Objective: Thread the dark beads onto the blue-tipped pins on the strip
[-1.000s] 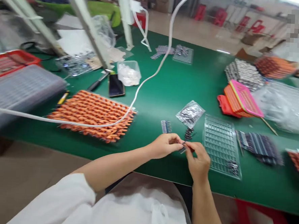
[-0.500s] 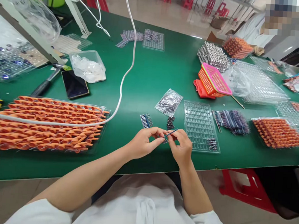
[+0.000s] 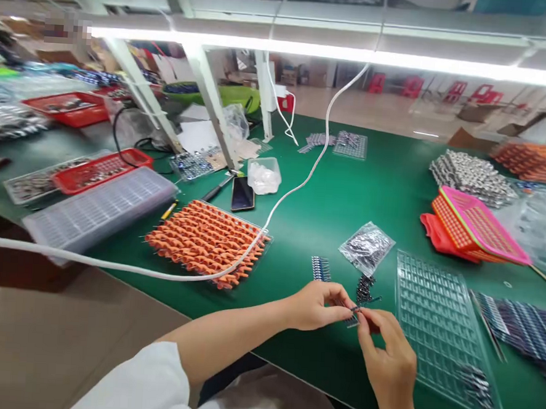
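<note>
My left hand (image 3: pixel 315 306) and my right hand (image 3: pixel 386 353) meet over the green table (image 3: pixel 348 190), both pinching a small dark part (image 3: pixel 354 309) with thin wire ends between fingertips. Just beyond them lies a little heap of the same dark parts (image 3: pixel 364 290), a clear bag of parts (image 3: pixel 366 247) and a short row of blue-tipped parts (image 3: pixel 321 269). A clear plastic tray with many small pockets (image 3: pixel 437 319) lies right of my hands, with several dark parts in its near corner (image 3: pixel 477 383).
An orange stack of parts on a tray (image 3: pixel 206 240) lies left, crossed by a white cable (image 3: pixel 272 210). A phone (image 3: pixel 243 193), clear tub (image 3: pixel 264 174), pink and orange baskets (image 3: pixel 475 226), striped parts (image 3: pixel 524 325) and red bins (image 3: pixel 99 169) lie around the table.
The view swung left and upward, now showing the light bar and left bins. Both hands stay pinched together on the small part near the table's front edge.
</note>
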Demonstrator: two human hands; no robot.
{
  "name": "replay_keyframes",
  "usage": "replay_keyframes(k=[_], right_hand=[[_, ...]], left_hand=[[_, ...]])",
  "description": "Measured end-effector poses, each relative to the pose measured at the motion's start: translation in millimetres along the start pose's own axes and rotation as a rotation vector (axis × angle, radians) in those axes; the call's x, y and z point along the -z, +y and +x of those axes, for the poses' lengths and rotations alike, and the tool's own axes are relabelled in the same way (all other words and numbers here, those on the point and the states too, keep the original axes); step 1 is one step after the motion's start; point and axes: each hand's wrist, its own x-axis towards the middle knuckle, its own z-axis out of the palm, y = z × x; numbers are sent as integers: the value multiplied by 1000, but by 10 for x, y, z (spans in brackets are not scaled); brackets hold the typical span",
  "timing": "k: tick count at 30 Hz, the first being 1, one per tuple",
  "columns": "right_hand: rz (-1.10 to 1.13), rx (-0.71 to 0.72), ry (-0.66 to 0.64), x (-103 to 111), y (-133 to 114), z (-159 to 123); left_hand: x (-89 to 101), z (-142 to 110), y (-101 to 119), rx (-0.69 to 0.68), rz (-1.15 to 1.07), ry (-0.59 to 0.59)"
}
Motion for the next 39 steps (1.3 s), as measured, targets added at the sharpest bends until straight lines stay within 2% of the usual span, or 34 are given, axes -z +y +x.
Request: replay_keyframes(k=[7,13,19,22,28,32,39], right_hand=[[-24,18,1,3,2,6],[-8,10,-6,-8,1,18],[60,-93,41,27,-92,35],[61,-138,89,34,-91,30],[81,-174,139,39,-103,11],[101,-166,165,37,-113,8],[43,-111,198,33,-111,9]], left_hand=[[-27,19,-90,35,-159,-10],[-16,24,-62,43,-201,5],[-39,-11,39,93,-337,-51],[-32,-22,82,68,-355,-100],[-24,-107,143,-46,-184,-155],[-20,-145,154,-143,-10,-153],[-34,-150,161,-282,170,-142]])
